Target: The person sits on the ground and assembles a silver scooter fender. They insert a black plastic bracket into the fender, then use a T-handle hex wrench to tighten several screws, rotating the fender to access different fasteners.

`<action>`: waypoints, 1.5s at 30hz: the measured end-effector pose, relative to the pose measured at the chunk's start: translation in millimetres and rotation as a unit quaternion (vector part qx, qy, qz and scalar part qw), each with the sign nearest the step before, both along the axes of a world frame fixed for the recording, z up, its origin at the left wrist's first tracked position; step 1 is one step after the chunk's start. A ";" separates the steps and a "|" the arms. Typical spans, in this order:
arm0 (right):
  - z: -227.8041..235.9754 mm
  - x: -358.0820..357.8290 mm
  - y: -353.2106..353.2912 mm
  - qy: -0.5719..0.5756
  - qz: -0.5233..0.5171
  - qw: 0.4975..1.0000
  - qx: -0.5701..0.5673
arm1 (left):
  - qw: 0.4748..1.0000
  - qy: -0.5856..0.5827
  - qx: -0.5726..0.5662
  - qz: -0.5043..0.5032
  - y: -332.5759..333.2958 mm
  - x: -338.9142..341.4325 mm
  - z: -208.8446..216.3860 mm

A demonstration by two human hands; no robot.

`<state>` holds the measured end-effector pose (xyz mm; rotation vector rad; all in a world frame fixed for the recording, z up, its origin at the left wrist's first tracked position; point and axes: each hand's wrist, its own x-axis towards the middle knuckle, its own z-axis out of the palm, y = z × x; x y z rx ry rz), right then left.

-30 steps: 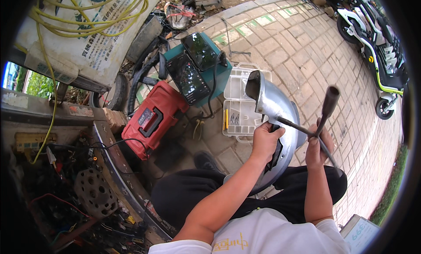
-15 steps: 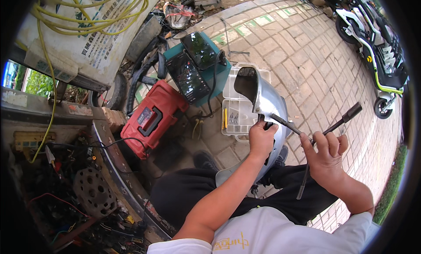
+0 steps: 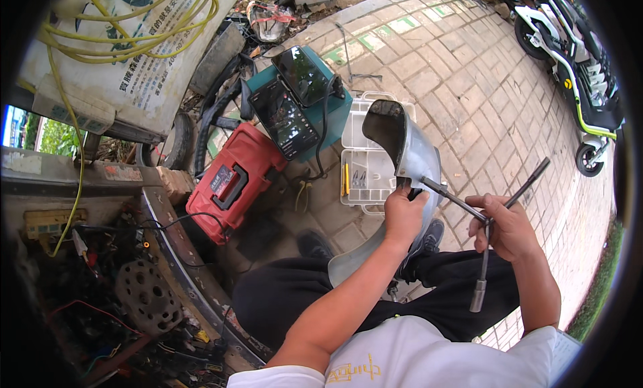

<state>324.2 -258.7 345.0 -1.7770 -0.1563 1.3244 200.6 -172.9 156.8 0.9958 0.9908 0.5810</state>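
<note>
A curved silver-grey mudguard (image 3: 416, 140) stands between my knees, its open upper end tilted away. My left hand (image 3: 403, 217) is closed on its middle, the thumb by a black piece at the edge. A three-armed socket wrench (image 3: 462, 202) reaches across from the right, and the end of one arm meets the mudguard just above my left thumb. My right hand (image 3: 508, 227) has its fingers around the wrench near where the arms join. One arm points up and right, another down with a wide socket. Whatever fastener sits under the working end is hidden.
Ahead lies a clear plastic parts case (image 3: 365, 170), open. Left of it are a red toolbox (image 3: 234, 177) and two phones (image 3: 288, 120) on a teal box (image 3: 341, 113). A cluttered metal bin (image 3: 147, 294) is at my left; scooters (image 3: 569, 80) stand far right.
The wrench has turned: its free arms have swung round, and the wide socket end now hangs low. My right hand has shifted its fingers at the hub. My left hand still grips the mudguard.
</note>
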 end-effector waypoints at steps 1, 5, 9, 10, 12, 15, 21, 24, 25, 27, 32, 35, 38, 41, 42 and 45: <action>2.5 4.9 -5.3 -0.034 0.020 0.999 -0.003 | 1.000 0.003 -0.011 -0.002 -0.2 1.1 -1.2; -8.1 36.9 -27.8 -0.226 0.067 0.972 0.024 | 0.999 -0.036 -0.027 0.015 1.7 6.2 -6.0; -91.5 95.6 -43.5 -0.299 -0.075 0.951 -0.006 | 0.999 0.027 -0.020 -0.012 4.4 3.5 1.6; -122.4 104.6 -49.8 -0.271 -0.187 0.943 -0.051 | 0.999 0.042 -0.001 -0.029 5.0 2.6 6.3; -179.2 118.6 -73.7 -0.301 -0.202 0.918 -0.161 | 0.999 0.041 -0.033 -0.011 7.9 3.5 15.4; -265.7 118.8 -94.5 -0.108 -0.396 0.906 -0.102 | 0.995 -0.049 -0.082 0.029 15.7 0.3 28.2; -374.6 141.0 -149.1 -0.045 -0.526 0.841 -0.116 | 0.993 -0.064 -0.092 0.040 17.4 -8.8 28.1; -410.2 158.9 -178.2 -0.030 -0.560 0.819 -0.122 | 0.993 -0.051 -0.098 0.046 14.7 -12.3 19.7; -418.2 166.2 -187.2 0.002 -0.587 0.802 -0.110 | 0.993 -0.059 -0.092 0.042 11.3 -12.3 17.6; -430.3 176.4 -206.0 0.010 -0.555 0.814 -0.170 | 0.992 -0.066 -0.106 0.032 6.4 -7.5 12.3; -459.5 183.6 -228.4 0.083 -0.606 0.767 -0.193 | 0.982 -0.099 -0.160 0.019 -3.8 -0.1 8.6; -476.3 186.7 -243.7 0.086 -0.652 0.717 -0.232 | 0.977 -0.094 -0.191 0.026 -3.0 -0.3 10.4; -487.1 193.8 -257.3 0.064 -0.646 0.692 -0.316 | 0.973 -0.104 -0.204 0.029 -0.5 -0.9 13.6; -478.8 192.1 -242.4 -0.003 -0.526 0.781 -0.335 | 0.973 -0.101 -0.207 0.028 2.1 -0.3 16.5; -471.1 187.7 -225.8 -0.029 -0.510 0.815 -0.275 | 0.972 -0.104 -0.211 0.026 2.4 0.4 17.3; -424.7 159.6 -147.0 -0.019 -0.425 0.901 -0.085 | 0.969 -0.124 -0.212 0.026 4.6 4.3 18.7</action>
